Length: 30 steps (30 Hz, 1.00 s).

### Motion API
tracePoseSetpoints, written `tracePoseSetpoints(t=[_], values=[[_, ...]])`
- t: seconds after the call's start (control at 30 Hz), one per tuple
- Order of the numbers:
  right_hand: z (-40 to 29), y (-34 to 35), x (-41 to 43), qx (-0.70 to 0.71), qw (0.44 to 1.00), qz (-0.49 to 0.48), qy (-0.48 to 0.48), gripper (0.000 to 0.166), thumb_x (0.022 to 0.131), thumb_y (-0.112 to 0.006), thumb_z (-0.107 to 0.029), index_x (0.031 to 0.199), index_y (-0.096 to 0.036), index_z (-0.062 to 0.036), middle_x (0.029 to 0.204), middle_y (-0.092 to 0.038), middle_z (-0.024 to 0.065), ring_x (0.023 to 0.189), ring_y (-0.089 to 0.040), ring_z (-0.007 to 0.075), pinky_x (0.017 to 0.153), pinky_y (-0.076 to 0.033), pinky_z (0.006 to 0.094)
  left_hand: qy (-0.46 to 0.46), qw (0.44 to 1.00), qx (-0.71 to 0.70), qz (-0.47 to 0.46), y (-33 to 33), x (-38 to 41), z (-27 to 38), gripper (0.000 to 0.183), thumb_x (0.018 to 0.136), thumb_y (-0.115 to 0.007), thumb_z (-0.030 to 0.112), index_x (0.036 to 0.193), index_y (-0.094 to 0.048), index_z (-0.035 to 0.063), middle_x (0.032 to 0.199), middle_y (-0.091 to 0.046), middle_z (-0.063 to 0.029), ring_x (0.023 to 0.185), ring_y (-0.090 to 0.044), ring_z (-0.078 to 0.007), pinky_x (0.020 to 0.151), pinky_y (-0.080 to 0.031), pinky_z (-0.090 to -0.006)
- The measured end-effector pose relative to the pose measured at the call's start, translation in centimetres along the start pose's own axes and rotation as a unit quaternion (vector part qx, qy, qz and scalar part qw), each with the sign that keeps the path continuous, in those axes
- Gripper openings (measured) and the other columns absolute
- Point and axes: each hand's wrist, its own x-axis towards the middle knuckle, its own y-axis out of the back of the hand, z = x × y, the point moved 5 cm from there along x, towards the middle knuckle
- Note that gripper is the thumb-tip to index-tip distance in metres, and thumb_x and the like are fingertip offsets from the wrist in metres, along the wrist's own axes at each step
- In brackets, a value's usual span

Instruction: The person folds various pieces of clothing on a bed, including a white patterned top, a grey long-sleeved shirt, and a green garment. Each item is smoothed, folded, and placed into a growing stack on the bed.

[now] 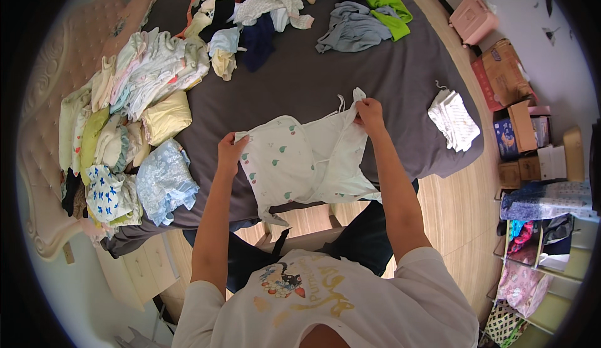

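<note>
A small white garment (pixel 277 160) with green printed motifs and thin ties is stretched between my hands over the near edge of the bed. My left hand (pixel 232 152) pinches its left edge. My right hand (pixel 370 116) grips its upper right part, below a narrow end that sticks up. The garment's lower edge hangs past the dark grey bedspread (pixel 281 89), above my knees. On the bed to the right of my right hand lies a folded white striped cloth (pixel 454 120).
Folded clothes (pixel 159 71) are stacked at the left by the tufted headboard (pixel 70 80). Loose clothes (pixel 267 9) and a grey garment (pixel 352 26) lie at the far side. Cardboard boxes (pixel 504 73), a pink suitcase (pixel 473 19) and a shelf rack (pixel 537 268) line the right wall.
</note>
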Motion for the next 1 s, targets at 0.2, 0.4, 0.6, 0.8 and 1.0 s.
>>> tracePoseSetpoints(t=[0.2,0.4,0.6,0.8,1.0], values=[[-4.0,2.2,-1.6,0.043,0.985,0.085,0.142,0.017,0.081,-0.058,-0.012,0.090,-0.060,0.0023,0.070,-0.062,0.0073,0.056,-0.057,0.0134,0.049,-0.044,0.0291,-0.017,0.998,-0.037,0.040,-0.2,1.1,-0.1,0.018,0.081,-0.066,0.008,0.095,-0.061,-0.0015,0.081,-0.063,-0.0035,0.068,-0.058,-0.0095,0.061,-0.047,-0.0228],[-6.1,-7.4,-10.6,-0.187,0.914,-0.098,0.345,0.026,0.080,-0.063,-0.018,0.098,-0.060,0.0001,0.076,-0.063,0.0138,0.071,-0.062,0.0257,0.065,-0.049,0.0330,-0.255,0.908,0.283,0.173,-1.3,-1.9,2.2,0.031,0.076,-0.066,0.007,0.105,-0.056,0.0010,0.092,-0.060,-0.0104,0.085,-0.057,-0.0215,0.077,-0.045,-0.0330],[-3.1,-5.7,-13.4,-0.263,0.885,-0.075,0.376,0.027,0.078,-0.064,-0.021,0.099,-0.062,-0.0048,0.081,-0.062,0.0137,0.075,-0.061,0.0308,0.069,-0.049,0.0382,-0.346,0.872,0.344,-0.044,-8.3,-12.0,3.6,0.021,0.072,-0.069,0.009,0.089,-0.058,0.0030,0.086,-0.056,-0.0115,0.085,-0.053,-0.0311,0.073,-0.043,-0.0382],[2.7,-2.2,-21.0,-0.363,0.839,-0.160,0.372,0.030,0.073,-0.066,-0.018,0.101,-0.061,-0.0079,0.096,-0.058,0.0089,0.088,-0.057,0.0264,0.070,-0.048,0.0343,-0.369,0.831,0.396,-0.130,-10.7,-15.7,0.7,0.017,0.070,-0.071,0.008,0.080,-0.058,0.0036,0.075,-0.054,-0.0108,0.074,-0.052,-0.0299,0.065,-0.043,-0.0371],[3.8,-4.1,-23.5,-0.397,0.735,-0.179,0.520,0.026,0.066,-0.062,-0.012,0.091,-0.061,-0.0084,0.086,-0.053,0.0054,0.082,-0.054,0.0232,0.064,-0.047,0.0324,-0.009,0.969,0.191,-0.158,-7.7,-12.5,-2.6,0.012,0.081,-0.067,0.013,0.083,-0.059,0.0029,0.070,-0.054,0.0010,0.064,-0.050,-0.0088,0.058,-0.041,-0.0236]])
